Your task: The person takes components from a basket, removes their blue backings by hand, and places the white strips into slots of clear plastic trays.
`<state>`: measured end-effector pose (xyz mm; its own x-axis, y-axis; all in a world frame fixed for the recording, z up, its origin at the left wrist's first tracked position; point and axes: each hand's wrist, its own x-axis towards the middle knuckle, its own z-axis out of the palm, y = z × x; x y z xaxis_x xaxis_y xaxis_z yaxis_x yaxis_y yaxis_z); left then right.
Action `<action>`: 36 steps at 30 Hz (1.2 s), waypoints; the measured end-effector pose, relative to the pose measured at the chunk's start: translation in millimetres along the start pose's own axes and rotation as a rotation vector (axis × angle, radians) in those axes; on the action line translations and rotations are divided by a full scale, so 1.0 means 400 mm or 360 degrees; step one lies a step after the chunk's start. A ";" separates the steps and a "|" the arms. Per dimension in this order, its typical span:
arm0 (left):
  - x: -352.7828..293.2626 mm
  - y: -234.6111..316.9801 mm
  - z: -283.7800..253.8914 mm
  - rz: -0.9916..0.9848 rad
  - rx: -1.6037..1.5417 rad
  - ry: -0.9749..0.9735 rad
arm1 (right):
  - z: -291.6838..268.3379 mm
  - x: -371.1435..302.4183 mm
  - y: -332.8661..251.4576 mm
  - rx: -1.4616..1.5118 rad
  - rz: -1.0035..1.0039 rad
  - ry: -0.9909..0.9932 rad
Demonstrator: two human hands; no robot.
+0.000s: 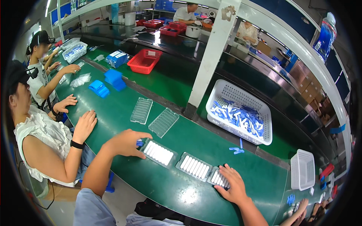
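Observation:
My left hand (126, 144) is at the left end of a clear plastic tray (172, 162) filled with a row of white sticks. Its thumb and fingers close around several small blue pieces (140, 143) beside the tray's edge. A second clear tray (184, 172) of white sticks lies to the right. My right hand (233, 184) grips a third, smaller-looking filled tray (215, 177), fingers at its far edge and thumb at its near edge; the palm hides part of it. Beyond my left hand lie two empty clear trays (141, 110) (164, 122).
Behind a post (209, 56), a white basket (267, 128) holds blue-and-white pieces. Loose blue pieces (236, 151) lie before it. Blue stacks (115, 79), a red basket (145, 61) and co-workers (49, 150) are leftward. At the right stand another white basket (302, 169) and a co-worker's hand (301, 207).

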<state>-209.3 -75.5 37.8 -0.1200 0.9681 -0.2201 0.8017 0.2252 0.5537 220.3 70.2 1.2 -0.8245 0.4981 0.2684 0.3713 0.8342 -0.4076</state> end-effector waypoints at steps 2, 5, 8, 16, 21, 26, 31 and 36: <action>-0.002 -0.038 -0.016 0.0012 0.0023 0.0099 | 0.005 0.016 -0.007 0.0012 -0.0013 0.0008; 0.011 -0.063 -0.014 0.0126 0.0036 0.0206 | 0.012 0.038 -0.015 0.0000 -0.0052 -0.0026; 0.024 -0.062 0.007 0.0337 0.0052 0.0262 | 0.024 0.059 -0.024 0.0022 -0.0090 -0.0029; 0.007 -0.074 -0.077 0.0141 -0.0161 0.0151 | 0.056 0.098 -0.062 0.0055 -0.0074 -0.0010; 0.084 -0.142 -0.121 -0.0123 0.0170 0.0843 | 0.139 0.184 -0.125 0.0117 -0.0079 -0.0034; 0.176 -0.172 -0.127 -0.0537 0.0486 0.0812 | 0.226 0.272 -0.201 0.0011 -0.0165 0.0089; 0.210 -0.083 -0.112 -0.0757 0.0410 0.0549 | 0.234 0.292 -0.196 0.0172 -0.0170 0.0029; 0.231 -0.013 -0.085 -0.0649 0.0538 0.0366 | 0.195 0.304 -0.154 0.0162 -0.0075 0.0005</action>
<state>-244.5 16.5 41.7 -0.5524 0.8179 -0.1608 0.8021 0.5741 0.1647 64.0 61.1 -9.0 -0.8384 0.4601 0.2921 0.2870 0.8284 -0.4810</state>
